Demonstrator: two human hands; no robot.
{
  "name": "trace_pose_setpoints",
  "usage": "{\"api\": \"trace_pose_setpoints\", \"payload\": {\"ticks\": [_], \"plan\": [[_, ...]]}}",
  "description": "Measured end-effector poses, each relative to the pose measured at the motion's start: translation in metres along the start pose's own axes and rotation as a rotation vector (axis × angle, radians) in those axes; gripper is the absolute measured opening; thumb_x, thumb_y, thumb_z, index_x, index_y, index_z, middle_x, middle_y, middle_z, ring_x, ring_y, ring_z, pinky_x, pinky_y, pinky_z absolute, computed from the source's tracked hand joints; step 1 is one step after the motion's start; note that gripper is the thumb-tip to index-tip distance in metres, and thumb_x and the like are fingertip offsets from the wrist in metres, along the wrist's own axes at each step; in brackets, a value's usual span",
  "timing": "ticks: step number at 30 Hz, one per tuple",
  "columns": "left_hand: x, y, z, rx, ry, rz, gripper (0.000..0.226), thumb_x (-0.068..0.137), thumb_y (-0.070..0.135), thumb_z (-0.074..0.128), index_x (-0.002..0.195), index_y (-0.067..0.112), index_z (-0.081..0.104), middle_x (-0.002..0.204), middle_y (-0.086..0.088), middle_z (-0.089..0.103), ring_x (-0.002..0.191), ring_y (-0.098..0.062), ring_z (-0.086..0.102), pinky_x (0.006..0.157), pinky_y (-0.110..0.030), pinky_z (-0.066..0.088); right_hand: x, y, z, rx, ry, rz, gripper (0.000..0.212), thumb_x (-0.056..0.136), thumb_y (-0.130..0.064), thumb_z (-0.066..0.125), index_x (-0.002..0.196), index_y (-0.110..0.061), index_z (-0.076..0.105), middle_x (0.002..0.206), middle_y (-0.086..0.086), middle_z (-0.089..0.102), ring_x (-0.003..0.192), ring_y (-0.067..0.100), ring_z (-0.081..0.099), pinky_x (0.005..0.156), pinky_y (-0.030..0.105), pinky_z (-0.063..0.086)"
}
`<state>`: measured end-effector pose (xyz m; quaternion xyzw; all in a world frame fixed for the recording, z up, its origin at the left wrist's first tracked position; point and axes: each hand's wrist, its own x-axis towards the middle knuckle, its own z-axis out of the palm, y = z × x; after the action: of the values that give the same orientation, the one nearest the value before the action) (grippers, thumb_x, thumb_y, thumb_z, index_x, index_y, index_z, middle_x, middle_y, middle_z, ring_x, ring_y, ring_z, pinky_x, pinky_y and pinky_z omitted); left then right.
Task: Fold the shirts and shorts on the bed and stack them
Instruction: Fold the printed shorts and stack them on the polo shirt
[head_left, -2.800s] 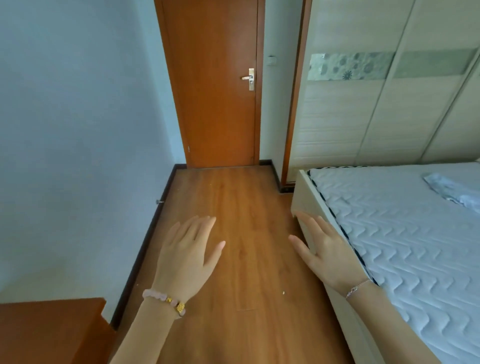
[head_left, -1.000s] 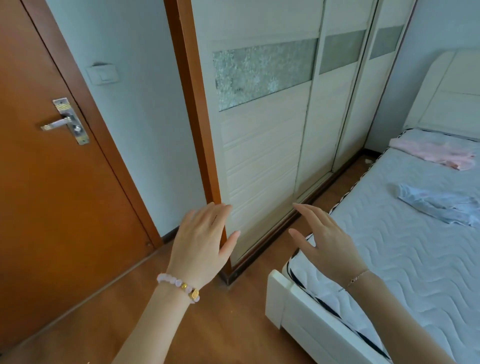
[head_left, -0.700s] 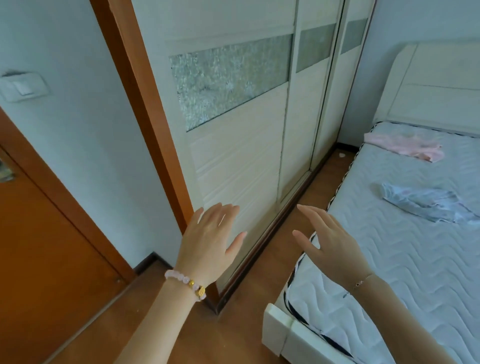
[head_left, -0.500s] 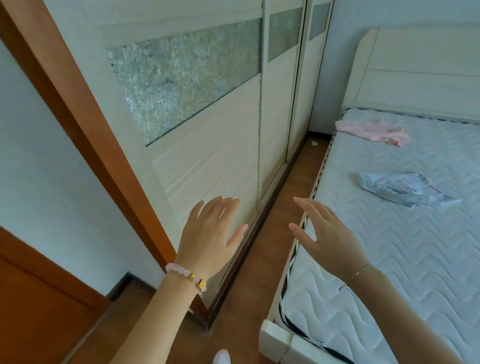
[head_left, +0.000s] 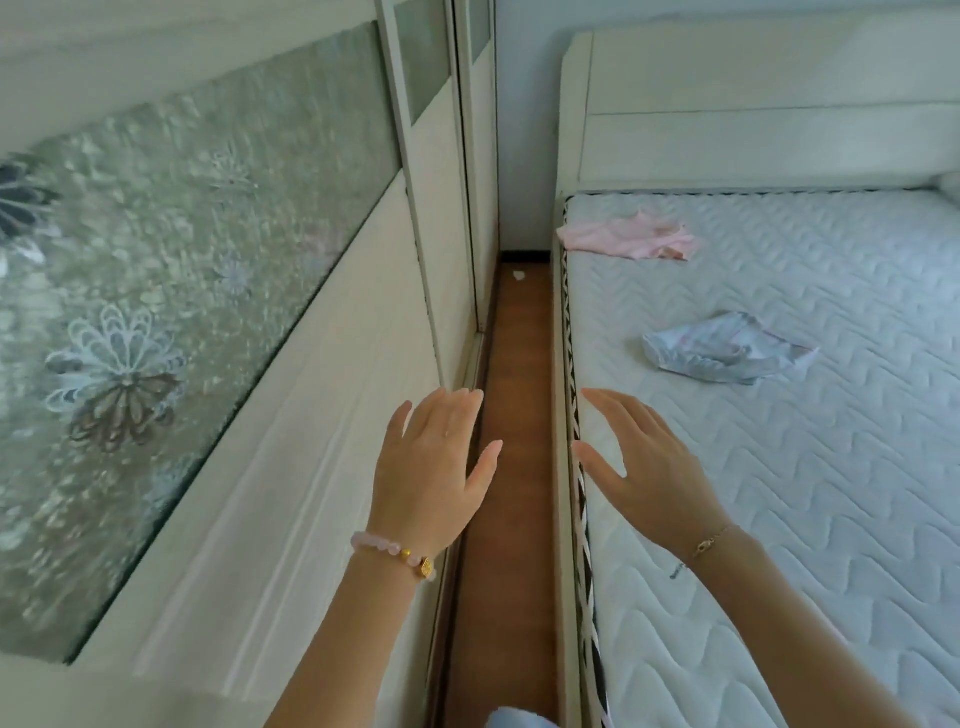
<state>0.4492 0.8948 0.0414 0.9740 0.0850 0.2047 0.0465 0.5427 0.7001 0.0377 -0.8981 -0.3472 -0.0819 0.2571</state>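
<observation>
A crumpled pink garment (head_left: 631, 240) lies near the head of the bed (head_left: 810, 467), close to its left edge. A crumpled pale blue garment (head_left: 719, 351) lies further down the quilted mattress. My left hand (head_left: 434, 462) is held out, fingers straight, over the narrow floor strip beside the wardrobe. Over the mattress's left edge my right hand (head_left: 647, 467) is also spread and empty. Both hands are well short of the garments and touch nothing.
A tall sliding-door wardrobe (head_left: 218, 374) with patterned glass panels fills the left. A narrow strip of wooden floor (head_left: 511, 467) runs between wardrobe and bed. The white headboard (head_left: 753, 109) stands at the far end. A small white scrap (head_left: 519, 275) lies on the floor.
My view has swung right from the door to the aisle between wardrobe and bed, and I have moved closer. Both hands stay spread and empty in front of me.
</observation>
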Motion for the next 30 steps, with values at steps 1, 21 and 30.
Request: {"api": "trace_pose_setpoints", "payload": {"ticks": [1,21,30], "plan": [[0.009,-0.003,0.007,-0.013,-0.004,0.001,0.052,0.089,0.046,0.032,0.124,0.013,0.054,0.119,-0.005,0.064,0.115,-0.026,0.058,0.096,-0.05,0.047,0.009,0.002,0.003,-0.002,0.003,0.013,0.07,0.084,-0.059,0.024,0.141,-0.021,0.037,0.14,-0.005,0.045,0.129,0.012,0.041,0.101,0.023,0.032],[0.308,-0.035,0.143,-0.063,-0.028,0.146,0.05,0.09,0.042,0.038,0.123,0.009,0.055,0.116,-0.006,0.063,0.112,-0.029,0.058,0.096,-0.046,0.045,0.251,0.172,0.035,-0.031,0.049,0.158,0.061,0.087,-0.053,0.033,0.137,-0.018,0.043,0.135,-0.003,0.051,0.124,0.015,0.048,0.098,0.026,0.038],[0.463,-0.004,0.232,-0.137,-0.12,0.375,0.053,0.09,0.047,0.034,0.128,0.014,0.052,0.127,-0.002,0.059,0.125,-0.023,0.049,0.104,-0.045,0.038,0.32,0.262,0.035,-0.111,0.168,0.382,0.063,0.086,-0.055,0.03,0.137,-0.019,0.042,0.135,-0.003,0.051,0.123,0.015,0.048,0.096,0.021,0.031]]}}
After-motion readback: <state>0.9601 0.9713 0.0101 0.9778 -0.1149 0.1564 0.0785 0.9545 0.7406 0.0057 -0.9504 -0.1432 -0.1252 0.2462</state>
